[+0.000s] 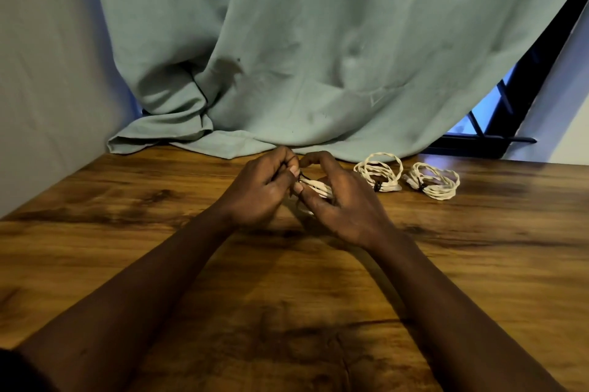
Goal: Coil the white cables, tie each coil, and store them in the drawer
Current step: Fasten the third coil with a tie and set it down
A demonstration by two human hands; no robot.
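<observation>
Near the middle of the table's [127,232] far edge, both hands meet over a small white coil [317,188], held just above the wood. The right hand [341,200] has its fingers curled round the bundle, thumb laid across the strands to keep them flat. The left hand [261,191] is curled too, thumb and forefinger pinching what looks like a thin black tie [302,175] at the coil's top; most of the tie is hidden. The step in hand appears to be binding this coil. To do it well, the right hand should keep the loops squeezed together so none springs loose, while the left draws the tie snug around all strands, not just some. Toward the far right corner lie the first tied coil [379,173] and, just beside it, the second tied coil [433,181], each with a dark band. A curtain [287,41] drapes onto the far edge. No drawer is in view.
</observation>
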